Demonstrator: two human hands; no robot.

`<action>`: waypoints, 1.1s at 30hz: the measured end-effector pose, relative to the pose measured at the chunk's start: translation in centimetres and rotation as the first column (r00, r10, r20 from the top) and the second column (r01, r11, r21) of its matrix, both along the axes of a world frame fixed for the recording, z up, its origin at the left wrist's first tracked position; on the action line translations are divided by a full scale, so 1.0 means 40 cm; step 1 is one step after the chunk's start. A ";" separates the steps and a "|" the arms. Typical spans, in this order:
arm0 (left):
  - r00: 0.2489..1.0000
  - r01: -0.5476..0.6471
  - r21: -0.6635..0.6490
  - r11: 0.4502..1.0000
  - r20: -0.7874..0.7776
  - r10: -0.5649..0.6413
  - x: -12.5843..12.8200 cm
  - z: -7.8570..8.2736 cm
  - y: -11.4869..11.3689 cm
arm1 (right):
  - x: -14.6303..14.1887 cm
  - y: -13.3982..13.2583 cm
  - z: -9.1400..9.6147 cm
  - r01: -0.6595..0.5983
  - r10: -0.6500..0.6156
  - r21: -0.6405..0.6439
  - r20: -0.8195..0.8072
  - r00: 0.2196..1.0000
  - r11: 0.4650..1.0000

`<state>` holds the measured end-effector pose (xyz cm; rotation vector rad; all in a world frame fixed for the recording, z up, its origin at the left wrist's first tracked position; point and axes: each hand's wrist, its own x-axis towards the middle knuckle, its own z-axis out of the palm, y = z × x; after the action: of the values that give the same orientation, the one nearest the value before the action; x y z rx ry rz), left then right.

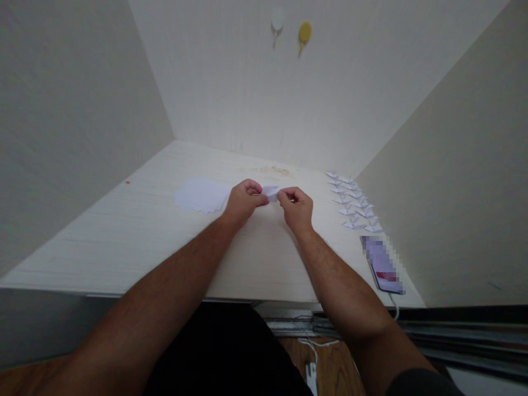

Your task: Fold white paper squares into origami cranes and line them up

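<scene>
A phone lies on the right of the table. Over the middle, the left hand and right hand pinch opposite sides of the folded paper. Sheets lie left, cranes in rows right. Beyond, the wall carries hooks.

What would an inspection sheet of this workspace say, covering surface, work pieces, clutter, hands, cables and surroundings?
Surface: white table, brownish marks toward the back
Job's things: small folded paper between the hands; white sheets at left; folded paper figures in rows at right
Clutter: phone, right front
Hands: left hand and right hand pinch the small folded paper
Cables: white cable at the phone; another on the floor
Surroundings: back wall, side panels
</scene>
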<state>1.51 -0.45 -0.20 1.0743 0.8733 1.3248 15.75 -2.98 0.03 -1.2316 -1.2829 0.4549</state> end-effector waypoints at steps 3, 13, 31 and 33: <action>1.000 0.011 -0.018 1.000 0.015 -0.011 0.002 0.004 -0.004 | 0.000 0.000 -0.001 -0.015 0.015 -0.009 -0.010 1.000 1.000; 0.995 0.064 -0.037 0.997 0.084 -0.060 0.004 0.007 -0.004 | 0.001 0.009 -0.018 -0.032 0.029 -0.036 -0.075 0.997 0.999; 0.994 0.099 -0.011 0.995 0.052 -0.099 0.002 0.008 -0.006 | -0.002 0.005 -0.014 0.002 -0.007 -0.082 -0.063 0.998 0.997; 0.994 0.102 -0.009 0.995 0.036 -0.101 0.002 0.008 -0.007 | -0.002 0.003 -0.011 0.007 -0.012 -0.091 -0.049 0.999 0.996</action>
<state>1.60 -0.73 0.11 1.0703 0.7886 1.2494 15.66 -2.86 -0.43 -1.2943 -1.2246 0.5389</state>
